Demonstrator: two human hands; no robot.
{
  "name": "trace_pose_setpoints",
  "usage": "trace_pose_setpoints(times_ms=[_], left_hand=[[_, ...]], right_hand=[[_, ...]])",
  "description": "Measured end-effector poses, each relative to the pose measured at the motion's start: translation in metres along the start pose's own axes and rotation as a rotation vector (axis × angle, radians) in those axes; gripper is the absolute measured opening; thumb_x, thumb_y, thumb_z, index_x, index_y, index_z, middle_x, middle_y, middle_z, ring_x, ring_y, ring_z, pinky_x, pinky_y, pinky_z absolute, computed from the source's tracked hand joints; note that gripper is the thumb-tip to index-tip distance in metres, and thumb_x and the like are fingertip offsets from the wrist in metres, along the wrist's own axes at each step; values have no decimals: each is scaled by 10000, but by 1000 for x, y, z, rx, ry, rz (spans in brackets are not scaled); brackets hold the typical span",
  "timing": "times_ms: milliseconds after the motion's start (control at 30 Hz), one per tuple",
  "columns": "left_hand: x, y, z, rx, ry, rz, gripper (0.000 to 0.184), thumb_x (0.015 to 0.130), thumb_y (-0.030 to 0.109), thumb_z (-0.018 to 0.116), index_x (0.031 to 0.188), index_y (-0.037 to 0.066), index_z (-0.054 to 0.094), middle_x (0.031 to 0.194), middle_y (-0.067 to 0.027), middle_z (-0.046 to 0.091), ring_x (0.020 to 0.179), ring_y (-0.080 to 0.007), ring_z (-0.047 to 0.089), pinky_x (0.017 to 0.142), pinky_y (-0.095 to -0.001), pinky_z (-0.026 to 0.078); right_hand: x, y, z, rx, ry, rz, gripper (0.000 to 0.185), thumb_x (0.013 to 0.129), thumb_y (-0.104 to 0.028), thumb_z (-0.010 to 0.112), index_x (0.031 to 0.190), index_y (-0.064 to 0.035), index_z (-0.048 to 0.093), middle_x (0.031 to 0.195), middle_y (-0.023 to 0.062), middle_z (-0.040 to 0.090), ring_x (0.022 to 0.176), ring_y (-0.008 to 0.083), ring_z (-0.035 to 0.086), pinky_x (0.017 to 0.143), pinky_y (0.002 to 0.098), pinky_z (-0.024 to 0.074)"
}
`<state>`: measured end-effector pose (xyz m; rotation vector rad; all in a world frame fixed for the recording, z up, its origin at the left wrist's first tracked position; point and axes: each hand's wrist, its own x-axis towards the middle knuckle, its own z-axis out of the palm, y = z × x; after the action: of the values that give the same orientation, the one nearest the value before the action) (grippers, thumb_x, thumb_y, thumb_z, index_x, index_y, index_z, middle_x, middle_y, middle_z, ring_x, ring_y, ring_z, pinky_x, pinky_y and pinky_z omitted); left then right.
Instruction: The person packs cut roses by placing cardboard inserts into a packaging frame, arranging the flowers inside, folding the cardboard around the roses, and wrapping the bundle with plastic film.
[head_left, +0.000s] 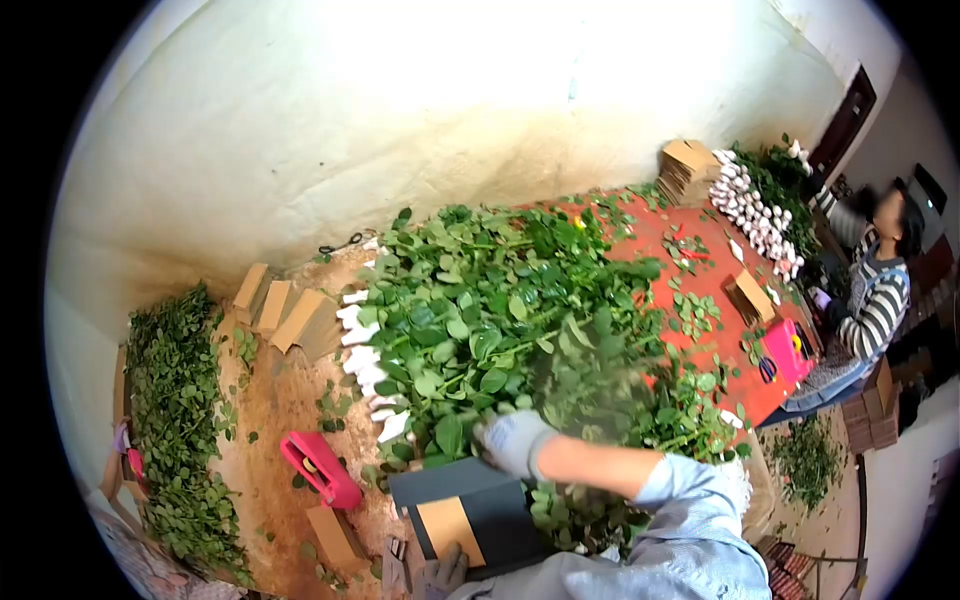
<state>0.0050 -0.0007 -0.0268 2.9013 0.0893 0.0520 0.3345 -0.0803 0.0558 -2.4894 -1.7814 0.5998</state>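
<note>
My right hand (514,443), in a pale work glove, is closed at the near edge of a large heap of leafy rose stems (480,290). It seems to grip a leafy stem, and the foliage (592,375) beside it is smeared by motion. My left hand (442,574), in a grey glove, is at the bottom edge with its fingers on the lower end of a cardboard piece (450,530). That cardboard lies on a dark grey box-like stand (505,515). White-wrapped flower heads (361,335) line the heap's left side.
A pink tape dispenser (322,470) and folded cardboard pieces (298,318) lie on the left tabletop. More greenery (180,430) is stacked at far left. On the red table (690,240) are cardboard, another pink dispenser (788,352) and wrapped flowers (755,215). A co-worker (875,290) is at right.
</note>
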Motion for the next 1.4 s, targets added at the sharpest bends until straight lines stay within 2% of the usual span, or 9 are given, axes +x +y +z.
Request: trace_pose_setpoints(times_ms=[100, 300, 433, 700, 833, 1100, 1167, 1300, 1400], left_hand=[[-14, 2, 5, 23, -14, -10, 329, 803, 171, 625, 1121, 102, 673, 1320, -70, 640, 736, -213, 529, 623, -362, 457], [-12, 8, 0, 40, 110, 16, 316, 793, 170, 631, 1100, 107, 673, 1299, -60, 654, 728, -216, 510, 661, -337, 446], [-13, 10, -1, 43, 134, 9, 333, 781, 140, 639, 1110, 99, 667, 1346, -60, 626, 763, -233, 522, 725, -368, 470], [-21, 17, -18, -79, 62, -38, 461, 804, 145, 620, 1254, 55, 654, 1449, -124, 584, 955, -286, 596, 795, -421, 514], [-23, 20, -21, -87, 20, -74, 467, 827, 132, 567, 1282, 53, 637, 1496, -108, 555, 984, -267, 584, 789, -405, 511], [-27, 18, -10, -63, 61, -69, 461, 845, 116, 566, 1298, 50, 623, 1500, -102, 535, 1016, -278, 570, 788, -410, 511], [-29, 20, -11, -66, 50, -88, 459, 848, 116, 565, 1299, 52, 618, 1496, -102, 532, 1028, -277, 568, 788, -411, 512], [-27, 24, -11, -40, 81, -117, 473, 818, 132, 597, 1287, 72, 620, 1383, -100, 563, 1028, -291, 573, 800, -418, 504], [-27, 24, -9, -62, 117, -143, 466, 821, 143, 593, 1281, 84, 624, 1245, -105, 581, 1038, -294, 562, 804, -432, 484]], right_hand=[[17, 27, 34, -169, -126, 138, 317, 933, -189, 603, 1227, -109, 690, 1317, 171, 577, 1086, 380, 660, 877, 479, 553], [-10, 8, 15, 18, 141, 183, 223, 946, -144, 585, 1139, -106, 689, 1209, 160, 607, 1093, 343, 656, 855, 443, 553], [0, 27, 10, -54, 580, 32, 277, 868, -105, 597, 1144, -101, 623, 1055, 124, 624, 1055, 305, 634, 847, 428, 531], [52, 72, 30, -404, -6, 219, 243, 961, -205, 574, 1143, -138, 718, 1177, 79, 713, 1152, 267, 653, 944, 460, 480], [51, 78, 25, -622, 91, 136, 255, 970, -198, 544, 1152, -133, 711, 1167, 83, 707, 1143, 273, 650, 926, 490, 455], [40, 92, -77, -553, 502, 163, 394, 861, -58, 581, 1254, -71, 562, 1140, 152, 649, 1121, 313, 617, 995, 467, 444], [31, 98, -102, -323, 793, -62, 390, 817, -57, 659, 1200, -66, 583, 1108, 169, 634, 1054, 350, 599, 957, 460, 453], [-11, 67, -151, -280, 1242, -215, 455, 793, -14, 663, 1241, -41, 585, 1174, 189, 640, 1095, 388, 602, 975, 486, 476], [-52, 24, -167, -421, 1287, -199, 445, 829, -25, 629, 1271, -46, 577, 1216, 185, 632, 1122, 377, 608, 973, 471, 494]])
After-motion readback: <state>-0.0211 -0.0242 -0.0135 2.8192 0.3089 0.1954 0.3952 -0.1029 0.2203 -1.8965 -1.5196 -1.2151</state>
